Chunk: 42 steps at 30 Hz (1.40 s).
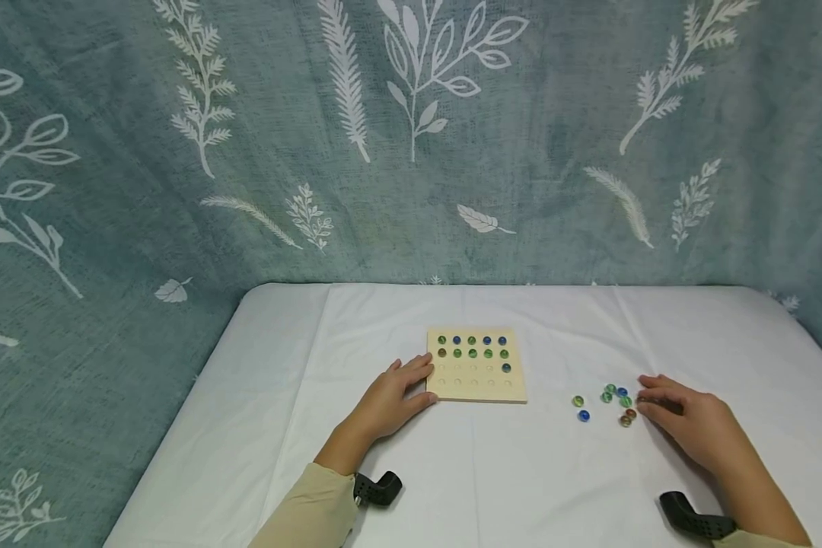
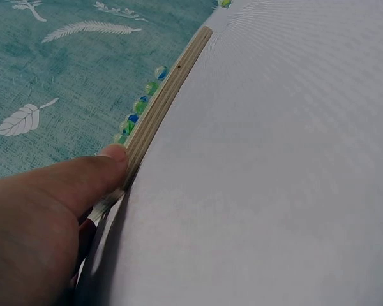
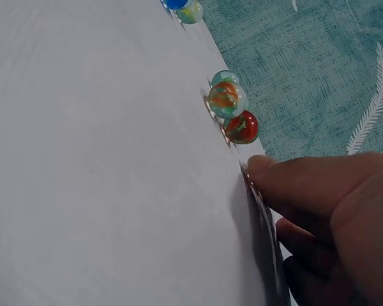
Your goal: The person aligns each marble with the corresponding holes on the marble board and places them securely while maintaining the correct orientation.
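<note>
My left hand (image 1: 390, 396) rests at the left edge of a pale wooden board (image 1: 479, 392), fingers on its side and thumb at the near corner. The board lies flat and has rows of round hollows. Glass marbles (image 1: 473, 353) fill the two far rows, and one teal marble (image 1: 506, 367) sits at the right end of the third row. To the right, my right hand (image 1: 692, 422) reaches beside loose marbles on the cloth, thumb and fingers apart. A red marble (image 3: 242, 127) lies just ahead of the thumb. Whether a marble lies behind the fingertips is hidden.
A white cloth (image 1: 520, 479) with creases covers the table. A yellow-green marble (image 1: 578, 401) and a blue marble (image 1: 584, 415) lie between the board and the other loose marbles. A teal leaf-patterned curtain (image 1: 411, 190) hangs behind. Both wrists carry black mounts (image 1: 378, 489).
</note>
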Tool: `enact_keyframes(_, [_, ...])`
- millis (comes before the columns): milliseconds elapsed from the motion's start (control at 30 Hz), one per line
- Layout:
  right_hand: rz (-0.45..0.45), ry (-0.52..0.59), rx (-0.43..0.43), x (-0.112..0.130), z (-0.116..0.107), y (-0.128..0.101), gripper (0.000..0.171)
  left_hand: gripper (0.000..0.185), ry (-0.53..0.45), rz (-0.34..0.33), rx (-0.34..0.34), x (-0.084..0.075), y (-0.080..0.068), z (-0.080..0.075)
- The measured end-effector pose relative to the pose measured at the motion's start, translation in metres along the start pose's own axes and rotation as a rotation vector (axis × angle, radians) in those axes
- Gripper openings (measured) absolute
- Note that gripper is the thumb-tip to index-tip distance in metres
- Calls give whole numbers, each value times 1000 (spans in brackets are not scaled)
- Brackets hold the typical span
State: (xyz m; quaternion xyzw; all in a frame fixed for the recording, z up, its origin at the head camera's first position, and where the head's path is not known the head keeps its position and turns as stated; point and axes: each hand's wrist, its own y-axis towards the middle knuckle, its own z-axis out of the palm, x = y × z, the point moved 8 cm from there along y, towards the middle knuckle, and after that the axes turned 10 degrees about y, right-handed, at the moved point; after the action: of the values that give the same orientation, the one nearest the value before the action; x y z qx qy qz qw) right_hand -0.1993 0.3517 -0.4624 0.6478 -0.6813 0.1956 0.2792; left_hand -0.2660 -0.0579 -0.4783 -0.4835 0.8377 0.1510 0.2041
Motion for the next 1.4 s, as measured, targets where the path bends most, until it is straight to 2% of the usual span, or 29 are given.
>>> enact_keyframes(167, [29, 43, -31, 9, -6, 0, 48, 60, 2, 10, 10, -2, 1, 1])
enact_keyframes(367, [32, 132, -34, 36, -3, 6, 46, 60, 2, 0, 12, -2, 1, 3])
enact_keyframes(533, [42, 230, -22, 65, 11, 12, 51, 60, -8, -16, 13, -1, -2, 5])
enact_keyframes(700, [17, 307, -52, 91, 29, 17, 50, 60, -16, -20, 13, -2, -3, 5])
enact_keyframes(900, [71, 433, -53, 113, 55, 22, 43, 60, -8, -9, 8, -3, -3, 4])
enact_keyframes(1100, [125, 521, -17, 121, 80, 27, 33, 60, -3, -8, 1, -3, -2, 2])
enact_keyframes(1267, [195, 497, 9, 118, 95, 28, 30, 60, 0, -3, 0, -3, -2, 0])
enact_keyframes(1400, [181, 481, 26, 119, 100, 28, 28, 61, 6, -2, 2, -3, -1, -1])
